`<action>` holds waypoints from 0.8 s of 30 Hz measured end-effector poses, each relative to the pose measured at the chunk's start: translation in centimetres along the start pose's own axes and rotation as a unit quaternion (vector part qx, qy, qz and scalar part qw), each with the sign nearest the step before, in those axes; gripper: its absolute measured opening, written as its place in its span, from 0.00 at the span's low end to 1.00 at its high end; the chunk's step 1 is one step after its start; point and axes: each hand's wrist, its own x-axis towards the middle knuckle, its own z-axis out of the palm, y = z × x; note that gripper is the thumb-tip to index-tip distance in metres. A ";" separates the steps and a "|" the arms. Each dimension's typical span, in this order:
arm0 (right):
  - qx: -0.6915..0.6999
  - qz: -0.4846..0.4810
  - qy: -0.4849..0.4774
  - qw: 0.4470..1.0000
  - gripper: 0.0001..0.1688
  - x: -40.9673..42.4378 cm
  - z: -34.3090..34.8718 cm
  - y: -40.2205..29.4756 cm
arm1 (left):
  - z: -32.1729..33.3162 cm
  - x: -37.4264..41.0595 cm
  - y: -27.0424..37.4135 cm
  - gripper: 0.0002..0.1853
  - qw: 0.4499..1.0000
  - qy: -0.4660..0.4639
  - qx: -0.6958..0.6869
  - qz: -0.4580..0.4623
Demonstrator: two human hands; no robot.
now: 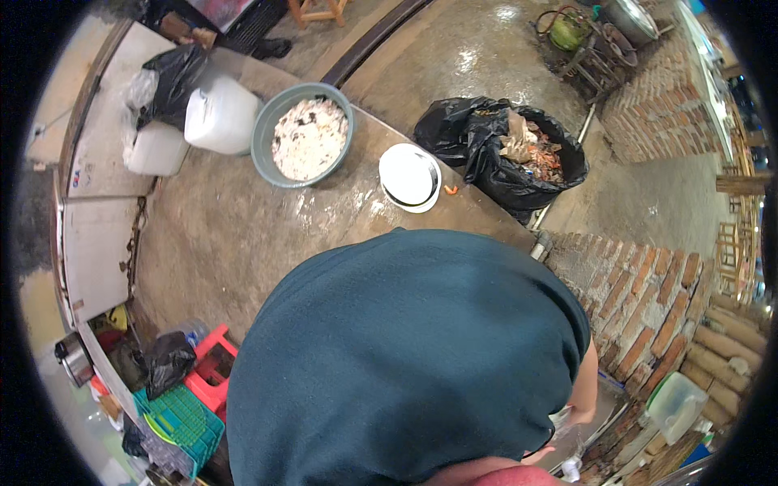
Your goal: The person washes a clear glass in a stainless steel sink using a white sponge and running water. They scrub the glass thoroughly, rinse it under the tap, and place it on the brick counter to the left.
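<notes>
A back in a dark teal shirt (401,340) fills the lower middle and hides most of the arms. From its right side a bare forearm, seemingly my left one, reaches down to my left hand (580,416), which is only partly seen. Whitish or clear material lies beside this hand, over a grey basin or counter (608,401). A few more fingers (540,454) show below, close to a thin black band; whether they belong to my right hand is unclear. Any grip is hidden behind the shirt.
A grey tub of pale food scraps (261,133), white containers (408,176) and a white jerrycan (222,115) stand on the wet floor. Black waste bags (480,152) lie beyond the ledge. A brick wall (644,291) runs right; a red stool (213,370) and green crate (182,425) stand left.
</notes>
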 end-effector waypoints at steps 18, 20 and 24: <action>-0.203 0.023 0.050 0.978 0.26 2.8 5.1 -2.2 | -3.2 -2.4 -0.4 0.17 0.997 -0.006 0.059 0.055; -0.213 0.025 0.051 0.975 0.26 2.8 5.5 -2.5 | -3.4 -2.5 -0.5 0.17 0.997 -0.003 0.060 0.056; -0.227 0.028 0.055 0.972 0.26 2.9 6.2 -2.9 | -3.8 -2.8 -0.7 0.17 0.996 -0.003 0.063 0.061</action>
